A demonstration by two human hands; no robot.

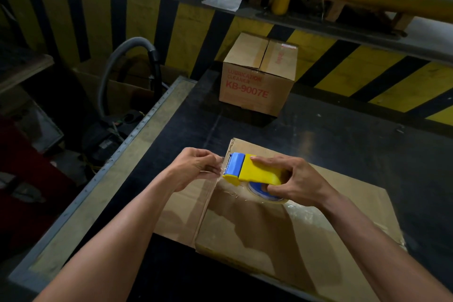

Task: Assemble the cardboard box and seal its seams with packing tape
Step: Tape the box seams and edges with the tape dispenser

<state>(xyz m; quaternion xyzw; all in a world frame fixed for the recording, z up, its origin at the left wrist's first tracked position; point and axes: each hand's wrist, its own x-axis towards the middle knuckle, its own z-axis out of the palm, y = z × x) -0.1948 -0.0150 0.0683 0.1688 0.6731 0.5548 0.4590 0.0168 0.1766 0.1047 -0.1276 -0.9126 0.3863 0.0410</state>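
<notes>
1. The right hand [296, 179] is gripping the yellow-and-blue tape dispenser [255, 170], fingers over its top and thumb under by the tape roll [259, 192], holding it just above the cardboard box [343, 223].
2. The left hand [193, 167] is pinching at the dispenser's blue mouth, presumably on the loose tape end; the clear film is hard to see.
3. The box is lying on the dark table [355, 130] under both hands, with a fold line running from below the mouth toward the person.
4. The dispenser's long axis is lying left to right with its mouth facing the left hand, so I'd judge the pull will go leftward.
</notes>
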